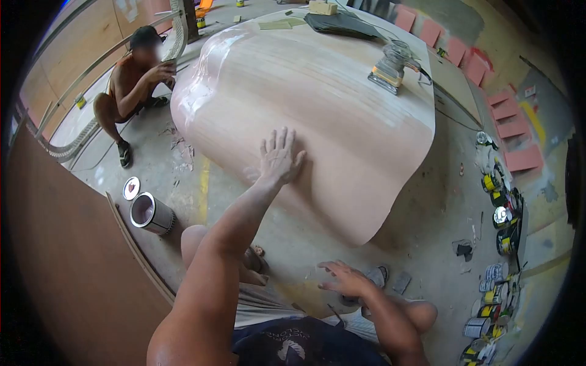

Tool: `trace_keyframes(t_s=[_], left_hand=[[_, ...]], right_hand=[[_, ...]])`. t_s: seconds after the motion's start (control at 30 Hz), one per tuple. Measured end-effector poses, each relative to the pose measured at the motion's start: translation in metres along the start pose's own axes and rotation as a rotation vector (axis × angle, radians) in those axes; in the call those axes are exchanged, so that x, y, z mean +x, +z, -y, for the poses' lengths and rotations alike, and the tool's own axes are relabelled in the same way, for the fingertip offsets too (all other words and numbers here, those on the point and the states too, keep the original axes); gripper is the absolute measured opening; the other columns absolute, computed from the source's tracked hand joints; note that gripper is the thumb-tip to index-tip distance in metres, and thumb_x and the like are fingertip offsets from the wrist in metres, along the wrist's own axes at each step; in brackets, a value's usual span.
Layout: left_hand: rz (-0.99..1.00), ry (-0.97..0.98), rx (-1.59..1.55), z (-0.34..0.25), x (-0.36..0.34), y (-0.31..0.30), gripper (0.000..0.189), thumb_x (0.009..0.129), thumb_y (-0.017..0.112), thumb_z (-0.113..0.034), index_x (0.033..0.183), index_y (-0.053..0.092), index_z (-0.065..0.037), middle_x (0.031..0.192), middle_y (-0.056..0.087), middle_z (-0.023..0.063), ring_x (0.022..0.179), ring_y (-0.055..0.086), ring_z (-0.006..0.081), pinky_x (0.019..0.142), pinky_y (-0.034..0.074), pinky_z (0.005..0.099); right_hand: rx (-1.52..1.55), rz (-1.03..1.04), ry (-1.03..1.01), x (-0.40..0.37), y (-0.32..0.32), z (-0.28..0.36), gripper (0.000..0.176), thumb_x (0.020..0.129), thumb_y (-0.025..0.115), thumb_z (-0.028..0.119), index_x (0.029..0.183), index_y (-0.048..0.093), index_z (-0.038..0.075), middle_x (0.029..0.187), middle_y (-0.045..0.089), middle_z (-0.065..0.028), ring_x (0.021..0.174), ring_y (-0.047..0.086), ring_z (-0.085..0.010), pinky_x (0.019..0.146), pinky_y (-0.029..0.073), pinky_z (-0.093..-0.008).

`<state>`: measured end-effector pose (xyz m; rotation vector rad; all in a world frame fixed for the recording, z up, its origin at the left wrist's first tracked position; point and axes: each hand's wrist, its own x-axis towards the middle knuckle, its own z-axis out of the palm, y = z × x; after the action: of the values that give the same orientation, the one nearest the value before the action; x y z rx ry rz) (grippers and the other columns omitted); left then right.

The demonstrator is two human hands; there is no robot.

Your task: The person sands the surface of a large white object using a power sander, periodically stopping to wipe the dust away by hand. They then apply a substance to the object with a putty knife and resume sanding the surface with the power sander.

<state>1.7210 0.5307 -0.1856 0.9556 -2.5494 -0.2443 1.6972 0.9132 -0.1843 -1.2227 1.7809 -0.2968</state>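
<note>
My left hand [278, 157] lies flat with its fingers spread on a large curved panel [342, 165], whose surface is pale pinkish brown with whitish smears. My right hand [347, 279] hangs above the floor near my knee, fingers apart, holding nothing. On the far right part of the panel rests an orange and grey power sander [390, 68], apart from both hands. A stack of dark sheets [340, 25] and a yellowish block [322, 8] lie at the panel's far edge. Some greenish sheets [278, 25] are beside them.
An open can [152, 213] of purplish material stands at the left, its lid [131, 188] beside it. Another person [131, 85] squats beyond the panel's left end. Several cans [507, 241] line the right side. Pink pieces [522, 158] lie further right. A brown board [67, 244] borders the left.
</note>
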Motion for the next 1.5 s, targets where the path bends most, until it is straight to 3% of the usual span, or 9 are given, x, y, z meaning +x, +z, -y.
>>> trace_keyframes(t_s=[0.2, 0.33, 0.53, 0.73, 0.93, 1.03, 1.17, 1.27, 1.5], left_hand=[[0.066, -0.100, 0.005, 0.009, 0.000, 0.015, 0.079, 0.108, 0.039, -0.062, 0.170, 0.025, -0.015, 0.177, 0.023, 0.0081, 0.163, 0.017, 0.0392, 0.129, 0.013, 0.0629], [0.195, -0.082, -0.001, 0.012, 0.005, -0.012, 0.080, 0.107, 0.044, -0.059, 0.170, 0.025, -0.014, 0.178, 0.021, 0.0066, 0.163, 0.017, 0.0374, 0.129, 0.015, 0.0626], [0.424, -0.069, 0.099, 0.010, -0.017, -0.037, 0.087, 0.102, 0.055, -0.059, 0.169, 0.024, -0.013, 0.177, 0.022, 0.0077, 0.162, 0.021, 0.0371, 0.130, 0.015, 0.0638], [0.226, -0.050, 0.172, 0.012, -0.023, -0.021, 0.078, 0.105, 0.051, -0.056, 0.165, 0.031, -0.012, 0.175, 0.027, 0.0076, 0.162, 0.022, 0.0371, 0.129, 0.017, 0.0664], [0.352, -0.078, -0.029, 0.017, -0.001, -0.039, 0.067, 0.105, 0.057, -0.051, 0.157, 0.044, -0.012, 0.160, 0.044, 0.0110, 0.149, 0.041, 0.0405, 0.125, 0.026, 0.0654], [0.203, -0.140, -0.122, 0.040, 0.013, -0.041, 0.065, 0.103, 0.060, -0.048, 0.156, 0.047, -0.012, 0.155, 0.050, 0.0122, 0.142, 0.048, 0.0398, 0.123, 0.029, 0.0645], [-0.161, -0.649, -0.337, 0.049, 0.033, 0.005, 0.086, 0.091, 0.071, -0.053, 0.163, 0.039, -0.017, 0.170, 0.026, 0.0248, 0.159, 0.019, 0.0484, 0.129, 0.016, 0.0607], [-0.089, -0.795, -0.299, 0.023, 0.047, -0.002, 0.096, 0.086, 0.073, -0.057, 0.166, 0.034, -0.019, 0.175, 0.014, 0.0237, 0.162, 0.002, 0.0491, 0.130, 0.009, 0.0632], [-0.161, -0.837, -0.285, 0.014, 0.050, 0.004, 0.097, 0.084, 0.074, -0.058, 0.165, 0.036, -0.021, 0.175, 0.014, 0.0234, 0.162, 0.002, 0.0483, 0.130, 0.004, 0.0626]], right_hand=[[0.080, 0.086, 0.126, -0.028, 0.034, -0.037, 0.077, 0.097, 0.070, 0.053, 0.157, 0.047, 0.013, 0.150, 0.054, -0.0230, 0.139, 0.053, -0.0392, 0.117, 0.045, -0.0479], [-0.261, 0.132, 0.124, -0.009, 0.061, -0.058, 0.073, 0.096, 0.071, 0.053, 0.155, 0.051, 0.014, 0.151, 0.054, -0.0227, 0.135, 0.058, -0.0410, 0.113, 0.048, -0.0495], [-0.191, 0.054, 0.233, -0.007, 0.040, -0.049, 0.074, 0.097, 0.069, 0.053, 0.158, 0.046, 0.018, 0.155, 0.051, -0.0236, 0.141, 0.052, -0.0424, 0.117, 0.045, -0.0489], [-0.161, -0.027, 0.287, -0.016, 0.023, -0.040, 0.078, 0.096, 0.071, 0.052, 0.158, 0.046, 0.012, 0.158, 0.050, -0.0202, 0.144, 0.052, -0.0388, 0.116, 0.047, -0.0500], [-0.142, 0.040, 0.240, -0.015, 0.038, -0.044, 0.072, 0.096, 0.070, 0.050, 0.157, 0.047, 0.019, 0.156, 0.051, -0.0202, 0.144, 0.050, -0.0405, 0.116, 0.045, -0.0493], [-0.142, 0.060, 0.256, -0.018, 0.037, -0.040, 0.072, 0.096, 0.070, 0.050, 0.157, 0.047, 0.019, 0.157, 0.051, -0.0197, 0.143, 0.052, -0.0400, 0.116, 0.046, -0.0494], [-0.113, 0.039, 0.342, -0.021, 0.038, -0.044, 0.075, 0.096, 0.072, 0.049, 0.159, 0.045, 0.018, 0.159, 0.049, -0.0188, 0.143, 0.052, -0.0390, 0.119, 0.044, -0.0496], [-0.114, 0.051, 0.349, -0.016, 0.034, -0.048, 0.075, 0.095, 0.072, 0.050, 0.159, 0.047, 0.019, 0.159, 0.049, -0.0187, 0.143, 0.052, -0.0404, 0.118, 0.044, -0.0494], [-0.089, 0.108, 0.288, 0.001, 0.039, -0.068, 0.075, 0.096, 0.070, 0.052, 0.157, 0.048, 0.016, 0.155, 0.052, -0.0203, 0.141, 0.054, -0.0397, 0.115, 0.047, -0.0497]])
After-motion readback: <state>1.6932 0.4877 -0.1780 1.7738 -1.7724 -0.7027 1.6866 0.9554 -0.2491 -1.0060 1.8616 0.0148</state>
